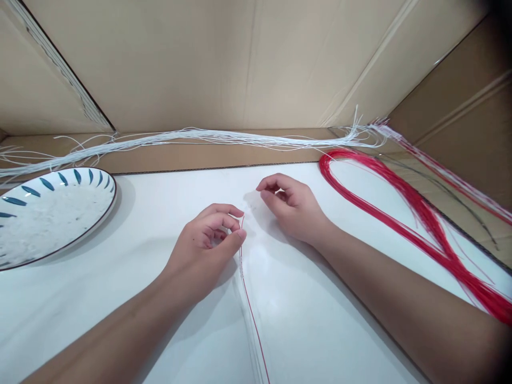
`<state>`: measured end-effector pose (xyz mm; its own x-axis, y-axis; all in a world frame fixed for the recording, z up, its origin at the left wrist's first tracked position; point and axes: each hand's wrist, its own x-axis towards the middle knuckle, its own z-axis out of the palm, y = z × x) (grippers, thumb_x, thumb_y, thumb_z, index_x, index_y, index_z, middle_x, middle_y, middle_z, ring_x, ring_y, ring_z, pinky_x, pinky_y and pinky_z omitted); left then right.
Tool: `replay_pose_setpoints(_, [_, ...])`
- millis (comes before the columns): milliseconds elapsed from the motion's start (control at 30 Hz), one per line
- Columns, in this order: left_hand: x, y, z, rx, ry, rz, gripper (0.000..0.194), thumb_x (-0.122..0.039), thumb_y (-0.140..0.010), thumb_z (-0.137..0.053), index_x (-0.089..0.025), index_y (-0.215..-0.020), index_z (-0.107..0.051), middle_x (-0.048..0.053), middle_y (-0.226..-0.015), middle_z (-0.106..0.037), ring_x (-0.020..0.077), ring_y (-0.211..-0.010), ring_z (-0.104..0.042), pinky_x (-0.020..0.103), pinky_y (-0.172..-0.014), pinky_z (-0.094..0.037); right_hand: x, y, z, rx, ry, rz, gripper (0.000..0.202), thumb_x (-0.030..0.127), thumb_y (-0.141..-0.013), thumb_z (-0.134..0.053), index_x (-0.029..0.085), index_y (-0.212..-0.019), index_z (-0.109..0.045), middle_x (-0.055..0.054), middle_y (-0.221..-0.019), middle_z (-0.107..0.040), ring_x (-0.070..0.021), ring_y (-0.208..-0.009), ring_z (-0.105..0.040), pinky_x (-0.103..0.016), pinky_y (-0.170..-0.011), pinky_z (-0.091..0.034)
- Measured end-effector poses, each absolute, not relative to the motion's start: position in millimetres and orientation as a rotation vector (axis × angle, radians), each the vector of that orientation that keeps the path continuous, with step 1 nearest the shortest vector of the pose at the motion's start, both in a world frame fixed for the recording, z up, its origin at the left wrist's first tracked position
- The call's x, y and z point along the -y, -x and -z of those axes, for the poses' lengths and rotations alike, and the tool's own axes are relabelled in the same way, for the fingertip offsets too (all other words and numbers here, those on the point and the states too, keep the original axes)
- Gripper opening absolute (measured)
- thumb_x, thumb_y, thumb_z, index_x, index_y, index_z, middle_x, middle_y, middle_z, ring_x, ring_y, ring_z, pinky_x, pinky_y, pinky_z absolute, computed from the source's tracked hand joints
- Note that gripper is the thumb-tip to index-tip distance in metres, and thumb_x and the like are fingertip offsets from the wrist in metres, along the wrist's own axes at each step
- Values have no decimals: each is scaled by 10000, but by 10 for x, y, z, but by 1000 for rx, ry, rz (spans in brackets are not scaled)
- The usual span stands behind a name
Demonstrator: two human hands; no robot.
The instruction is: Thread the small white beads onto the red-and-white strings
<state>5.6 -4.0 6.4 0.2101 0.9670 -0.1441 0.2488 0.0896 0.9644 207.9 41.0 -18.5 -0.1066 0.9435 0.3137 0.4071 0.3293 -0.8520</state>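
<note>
My left hand (214,234) pinches a thin red wire (253,316) near its upper end, which pokes up past the fingertips. Below the pinch, a short whitish, see-through piece (241,265) surrounds or lies along the wire. From there the wire runs down to the bottom edge of the view. To the right and slightly farther off, my right hand (294,205) hovers over the white tabletop with its fingers curled and thumb and forefinger close together. Anything between those fingertips is too small to make out.
An oval plate (82,230) with blue leaf marks holds many small whitish bits at left. White strands (224,137) stretch along the back by cardboard walls (180,64). A looped bundle of red wires (360,196) lies right, with a red-and-white bundle (448,164) beyond it.
</note>
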Motion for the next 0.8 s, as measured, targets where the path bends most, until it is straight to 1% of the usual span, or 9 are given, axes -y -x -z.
replay_pose_setpoints(100, [63, -91, -107, -1295, -1335, -854, 247, -395, -821, -698, -216, -657, -651, -3, -1212, -626, 216, -1031, -603, 316, -694, -422, -474, -2149, 212, 1965, 1397, -538, 170, 67, -839, -576, 156, -915, -699, -58, -943, -664, -171, -808, -604, -331, -757, -486])
replay_pose_setpoints(233, [68, -101, -121, -1292, -1352, -848, 241, -380, -824, -677, -213, -654, -638, -6, -1199, -622, 191, -957, -588, 320, -701, -408, -452, -2125, 214, 2140, 1369, -473, 159, 70, -840, -586, 148, -930, -691, -80, -983, -687, -214, -915, -630, -355, -832, -499])
replay_pose_setpoints(333, [58, -87, -111, -1274, -1381, -835, 246, -381, -835, -660, -210, -661, -630, 17, -1211, -613, 199, -951, -582, 330, -718, -414, -438, -2102, 214, 2180, 1330, -443, 132, 78, -866, -582, 153, -917, -678, -89, -972, -685, -224, -920, -618, -366, -845, -490])
replay_pose_setpoints(433, [49, -70, -99, -1273, -1391, -822, 266, -408, -843, -655, -209, -670, -621, 32, -1218, -608, 188, -890, -577, 332, -718, -421, -456, -2095, 220, 2177, 1296, -506, 133, 77, -904, -562, 158, -888, -666, -95, -951, -672, -226, -913, -592, -376, -861, -472])
replay_pose_setpoints(600, [33, -41, -69, -1294, -1456, -813, 318, -469, -855, -650, -216, -664, -628, 50, -1204, -616, 207, -911, -591, 314, -706, -442, -498, -2080, 215, 2137, 1318, -672, 178, 54, -932, -526, 156, -841, -641, -110, -951, -664, -238, -948, -559, -398, -896, -443])
replay_pose_setpoints(800, [28, -35, -34, -1285, -1467, -858, 327, -496, -834, -679, -224, -658, -637, 68, -1194, -636, 261, -1055, -610, 314, -764, -490, -484, -2091, 152, 1948, 1295, -801, 141, 125, -945, -512, 186, -832, -571, -68, -907, -624, -214, -915, -546, -396, -882, -429])
